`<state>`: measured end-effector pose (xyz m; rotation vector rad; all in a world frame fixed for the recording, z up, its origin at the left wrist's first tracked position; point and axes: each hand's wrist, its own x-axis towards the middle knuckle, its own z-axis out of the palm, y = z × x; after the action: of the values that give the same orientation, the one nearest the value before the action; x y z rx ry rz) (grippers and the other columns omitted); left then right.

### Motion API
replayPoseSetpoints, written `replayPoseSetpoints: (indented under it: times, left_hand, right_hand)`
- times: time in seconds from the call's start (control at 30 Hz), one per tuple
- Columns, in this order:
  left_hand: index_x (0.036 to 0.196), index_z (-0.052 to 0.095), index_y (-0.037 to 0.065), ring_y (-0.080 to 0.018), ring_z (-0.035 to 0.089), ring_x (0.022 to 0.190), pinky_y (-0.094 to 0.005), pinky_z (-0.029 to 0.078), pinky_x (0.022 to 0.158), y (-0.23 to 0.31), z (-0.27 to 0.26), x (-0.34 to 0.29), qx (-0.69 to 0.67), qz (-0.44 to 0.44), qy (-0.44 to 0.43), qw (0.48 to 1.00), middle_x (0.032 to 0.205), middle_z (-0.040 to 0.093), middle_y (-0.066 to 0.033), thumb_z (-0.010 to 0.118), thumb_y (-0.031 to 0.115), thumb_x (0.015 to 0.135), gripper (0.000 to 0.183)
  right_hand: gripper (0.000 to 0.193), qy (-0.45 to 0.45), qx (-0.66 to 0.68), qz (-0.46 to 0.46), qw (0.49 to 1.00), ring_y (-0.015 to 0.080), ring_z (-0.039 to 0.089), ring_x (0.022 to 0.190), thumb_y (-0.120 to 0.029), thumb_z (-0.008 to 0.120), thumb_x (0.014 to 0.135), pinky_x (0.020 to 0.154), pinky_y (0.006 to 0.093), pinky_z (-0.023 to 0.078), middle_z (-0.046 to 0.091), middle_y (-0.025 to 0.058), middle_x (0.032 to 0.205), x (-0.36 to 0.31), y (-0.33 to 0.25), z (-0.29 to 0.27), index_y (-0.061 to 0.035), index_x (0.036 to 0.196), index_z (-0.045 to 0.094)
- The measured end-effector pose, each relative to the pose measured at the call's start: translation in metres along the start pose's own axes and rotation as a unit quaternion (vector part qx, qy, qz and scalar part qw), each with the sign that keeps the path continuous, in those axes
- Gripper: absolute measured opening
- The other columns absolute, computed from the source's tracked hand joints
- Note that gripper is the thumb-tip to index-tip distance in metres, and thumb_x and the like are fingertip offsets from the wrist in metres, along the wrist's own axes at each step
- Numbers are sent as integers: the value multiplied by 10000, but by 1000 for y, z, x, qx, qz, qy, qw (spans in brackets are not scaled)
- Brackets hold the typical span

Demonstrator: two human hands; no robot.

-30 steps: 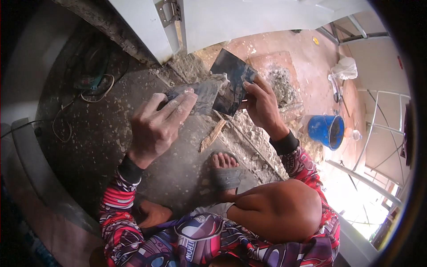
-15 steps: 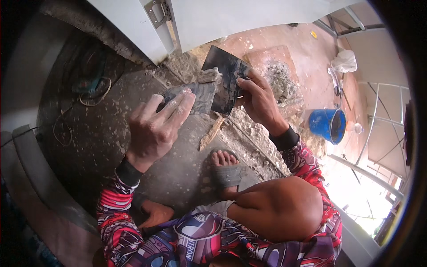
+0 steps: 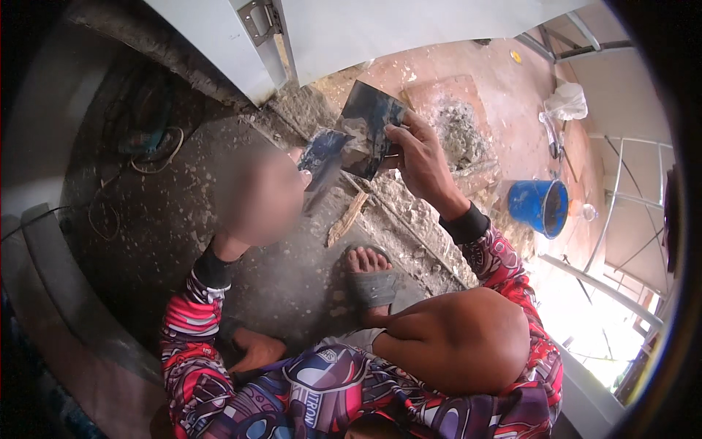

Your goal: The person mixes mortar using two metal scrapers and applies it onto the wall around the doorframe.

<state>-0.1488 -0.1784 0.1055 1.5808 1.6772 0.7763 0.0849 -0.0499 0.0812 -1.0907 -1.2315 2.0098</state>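
My left hand (image 3: 262,194), mostly smeared, grips a dark flat scraper blade (image 3: 323,152) by its near side, with fingertips showing at its edge. In my right hand (image 3: 424,157), thumb on top, is a dark square plate (image 3: 374,108), tilted, with a smear of grey-beige mortar (image 3: 356,137) on its face. The blade's tip comes close to the plate's left edge; whether they touch I cannot tell. Both are held above a rough, broken strip of concrete (image 3: 417,230). A splintered piece of wood (image 3: 347,219) lies below them.
A mound of wet mortar (image 3: 462,132) sits on a reddish board (image 3: 431,91). To the right stands a blue bucket (image 3: 528,203). A white door panel (image 3: 409,29) is at the top, and a corded power tool (image 3: 146,139) lies at left. My sandalled foot (image 3: 373,282) is below.
My left hand has pulled the scraper back to the left and turned it. The mortar lump that sat at the blade's edge now lies smeared on the plate, which has tilted slightly.
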Motion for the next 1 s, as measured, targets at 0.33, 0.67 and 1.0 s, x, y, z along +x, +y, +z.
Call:
replayPoseSetpoints:
  times: [0.33, 0.67, 1.0]
  left_hand:
    - [1180, 636, -30, -157, 707, 859, -295, 595, 746, -16, 19, -8, -553, -218, -65, 801, 1031, 715, -91, 577, 46, 870, 325]
    - [1200, 638, -15, -128, 670, 955, -284, 552, 858, -5, -10, -35, -628, -158, 27, 762, 1065, 704, -71, 605, 39, 890, 317]
    - [1034, 655, -33, -133, 657, 852, -298, 536, 717, -67, -21, -46, -288, -34, 361, 886, 954, 689, -59, 618, 67, 966, 127]
  right_hand:
    - [186, -11, 111, 54, 992, 202, 689, 816, -78, 454, 1011, 668, 350, 627, 624, 111, 1030, 4, -3, -1, 7, 1162, 520]
    - [261, -8, 123, 74, 990, 200, 671, 904, -79, 429, 1001, 680, 353, 596, 637, 91, 1064, 7, 10, -11, -34, 1242, 519]
    - [401, 46, 165, 75, 982, 194, 662, 977, -120, 457, 978, 688, 307, 568, 642, 98, 1196, -37, 10, -37, -67, 1376, 459]
